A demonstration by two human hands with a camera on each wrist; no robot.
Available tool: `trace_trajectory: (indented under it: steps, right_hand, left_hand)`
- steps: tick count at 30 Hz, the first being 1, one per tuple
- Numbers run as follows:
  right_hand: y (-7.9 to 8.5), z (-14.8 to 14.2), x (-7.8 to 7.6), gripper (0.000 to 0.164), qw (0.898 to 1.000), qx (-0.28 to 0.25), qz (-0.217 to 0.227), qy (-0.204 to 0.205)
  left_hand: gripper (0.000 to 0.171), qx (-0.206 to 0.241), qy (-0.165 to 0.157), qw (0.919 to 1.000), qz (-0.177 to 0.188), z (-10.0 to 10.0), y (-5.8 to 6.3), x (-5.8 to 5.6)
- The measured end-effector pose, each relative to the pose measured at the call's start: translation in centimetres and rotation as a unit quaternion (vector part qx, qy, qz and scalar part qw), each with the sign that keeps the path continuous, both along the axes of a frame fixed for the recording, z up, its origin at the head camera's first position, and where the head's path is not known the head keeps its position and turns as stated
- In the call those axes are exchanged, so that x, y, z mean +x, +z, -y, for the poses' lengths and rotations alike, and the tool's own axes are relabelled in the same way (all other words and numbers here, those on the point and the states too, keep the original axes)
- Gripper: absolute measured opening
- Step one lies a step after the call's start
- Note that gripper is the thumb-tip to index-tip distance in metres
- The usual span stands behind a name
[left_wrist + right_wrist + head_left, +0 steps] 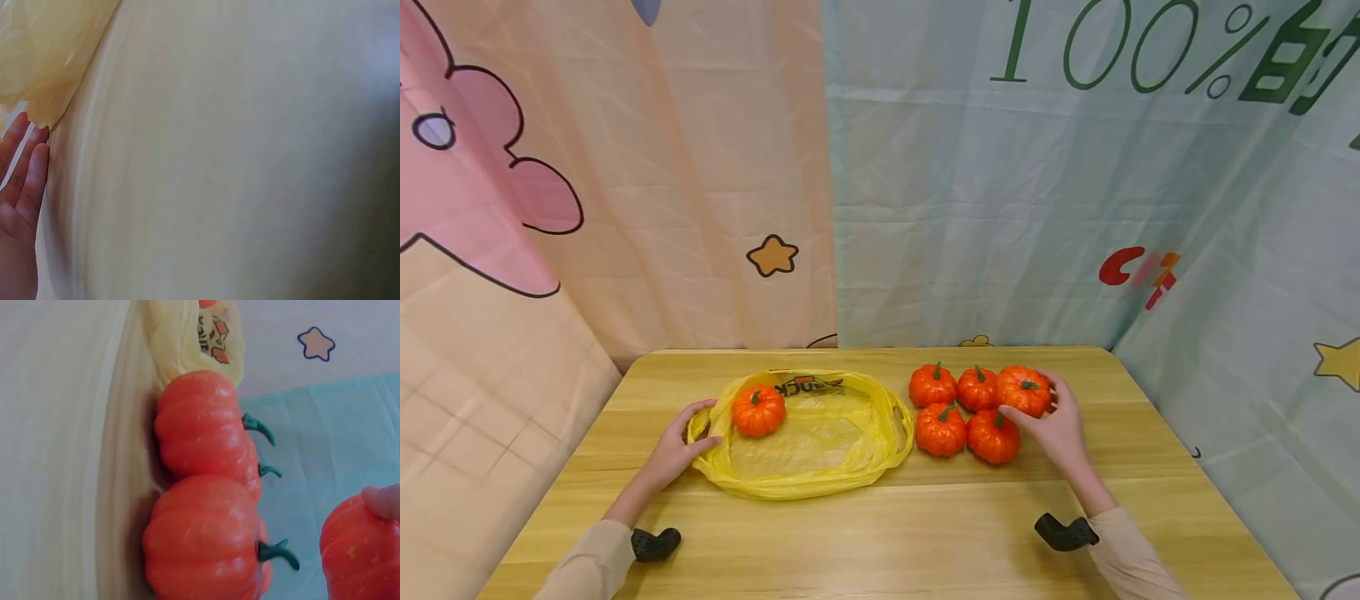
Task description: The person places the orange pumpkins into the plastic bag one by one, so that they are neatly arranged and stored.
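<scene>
An orange pumpkin point(1024, 391) with a green stem is gripped between the thumb and fingers of my right hand point(1060, 421). The right wrist view shows this held pumpkin point(362, 556) raised beside the others. Close by it stand several similar pumpkins point(941, 429), bunched in two rows on the table. A yellow plastic bag point(805, 487) lies spread with its mouth upward, one pumpkin point(758, 410) inside at its left end. My left hand point(673, 442) touches the bag's left rim, its fingers fairly straight and thumb apart from them.
Everything rests on a light wooden table point(865, 542). Behind it and at both sides hang printed curtains point(970, 208). Black wrist mounts point(1066, 532) are on both forearms. The bag's right handle lies right next to the nearest pumpkins.
</scene>
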State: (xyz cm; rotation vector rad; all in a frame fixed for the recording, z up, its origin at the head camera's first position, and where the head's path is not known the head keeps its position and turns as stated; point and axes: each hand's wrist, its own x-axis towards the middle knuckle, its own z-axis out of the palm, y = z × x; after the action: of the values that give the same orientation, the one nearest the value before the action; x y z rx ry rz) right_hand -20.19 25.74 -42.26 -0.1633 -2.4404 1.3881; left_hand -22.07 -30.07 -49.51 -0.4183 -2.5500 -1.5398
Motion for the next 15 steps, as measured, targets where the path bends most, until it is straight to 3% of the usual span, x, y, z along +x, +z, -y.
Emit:
trace_trajectory:
  steps: [15]
  right_hand:
    - [0.7, 3.9, 0.0, 0.081, 0.998, -0.037, -0.011, 0.051]
  left_hand:
    - [0.059, -0.005, 0.006, 0.9999, 0.012, 0.0, 0.0, 0.0]
